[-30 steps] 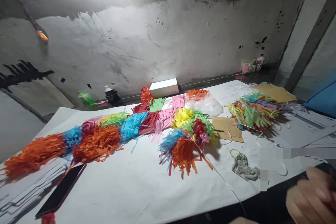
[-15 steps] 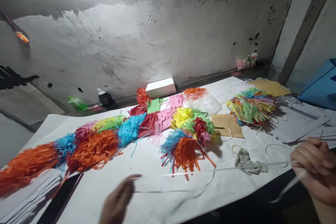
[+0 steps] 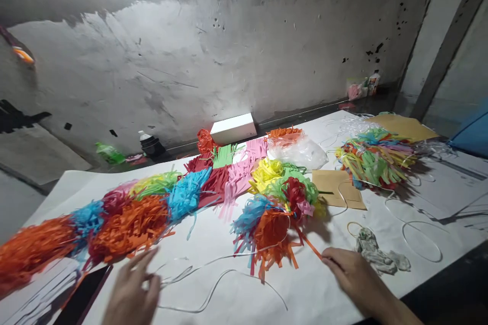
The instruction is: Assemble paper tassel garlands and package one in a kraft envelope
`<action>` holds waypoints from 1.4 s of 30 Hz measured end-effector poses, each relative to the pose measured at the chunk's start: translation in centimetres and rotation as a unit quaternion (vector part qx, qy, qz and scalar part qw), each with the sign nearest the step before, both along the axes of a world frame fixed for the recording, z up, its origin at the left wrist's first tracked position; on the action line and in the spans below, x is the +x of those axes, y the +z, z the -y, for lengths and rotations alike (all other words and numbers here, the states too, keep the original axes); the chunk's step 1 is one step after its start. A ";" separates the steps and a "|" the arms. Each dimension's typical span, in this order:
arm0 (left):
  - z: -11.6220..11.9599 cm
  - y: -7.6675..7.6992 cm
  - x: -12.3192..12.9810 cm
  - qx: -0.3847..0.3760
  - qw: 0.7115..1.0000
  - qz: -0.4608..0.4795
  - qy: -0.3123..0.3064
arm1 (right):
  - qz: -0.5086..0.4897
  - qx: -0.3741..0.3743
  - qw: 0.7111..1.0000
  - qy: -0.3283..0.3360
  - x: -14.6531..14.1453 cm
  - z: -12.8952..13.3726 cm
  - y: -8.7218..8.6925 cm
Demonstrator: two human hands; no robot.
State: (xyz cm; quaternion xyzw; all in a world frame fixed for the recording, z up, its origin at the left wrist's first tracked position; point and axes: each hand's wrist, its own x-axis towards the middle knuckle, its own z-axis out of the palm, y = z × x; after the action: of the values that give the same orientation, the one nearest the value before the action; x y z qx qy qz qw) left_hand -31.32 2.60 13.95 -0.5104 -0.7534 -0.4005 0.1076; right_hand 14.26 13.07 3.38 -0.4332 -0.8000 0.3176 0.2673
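My right hand (image 3: 353,274) pinches the end of an orange paper strip (image 3: 311,245) between thumb and fingers. The strip leads back to a bundle of cut paper fringe (image 3: 272,231) in orange, blue, yellow, green and dark red. At the lower left, my left hand (image 3: 133,287) is slightly blurred, with its fingers apart over the white table covering. Beside its fingertips lies a thin white string (image 3: 217,284), looping loosely across the covering and up over the orange fringe. Right of my right hand sits a crumpled grey-green cloth (image 3: 379,254).
Piles of coloured fringe (image 3: 129,223) run along the left and back. A larger multicoloured bundle (image 3: 375,157) sits at right, near a brown envelope (image 3: 337,188). A white box (image 3: 233,129) stands against the wall. At front left are papers and a dark flat device (image 3: 86,297).
The string stretched between my hands now lies slack on the table. My right hand has moved left and grips an orange strip. My left hand has shifted left and its fingers have spread.
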 end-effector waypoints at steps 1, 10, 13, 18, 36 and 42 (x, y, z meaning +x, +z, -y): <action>-1.1 -0.7 2.5 -0.019 0.999 0.009 -0.034 | 0.055 0.044 0.997 0.032 -1.6 0.2 -0.4; -10.1 -7.6 22.9 -0.219 0.818 0.420 -0.325 | 0.103 0.079 0.991 -0.013 -2.6 -3.2 0.6; -11.4 -7.4 23.4 -0.198 0.746 0.549 -0.321 | 0.135 0.063 0.987 -0.058 -1.0 -5.9 0.9; -11.6 -2.5 18.2 -0.082 0.746 0.590 -0.298 | 0.190 0.036 0.981 -0.031 -2.0 -8.6 0.9; -3.4 -0.5 7.0 -0.051 0.824 0.538 -0.171 | 0.112 0.045 0.990 0.066 -3.7 -10.5 2.8; -1.7 -1.2 6.8 -0.044 0.824 0.542 -0.161 | 0.131 0.055 0.980 0.140 -6.5 -9.9 3.5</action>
State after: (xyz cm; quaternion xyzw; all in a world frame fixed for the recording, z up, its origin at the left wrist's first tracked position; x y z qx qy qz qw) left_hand -24.49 4.28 12.71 -0.3288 -0.6143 -0.5910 -0.4064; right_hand 7.75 22.97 6.89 -0.3398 -0.8970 0.2479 0.1360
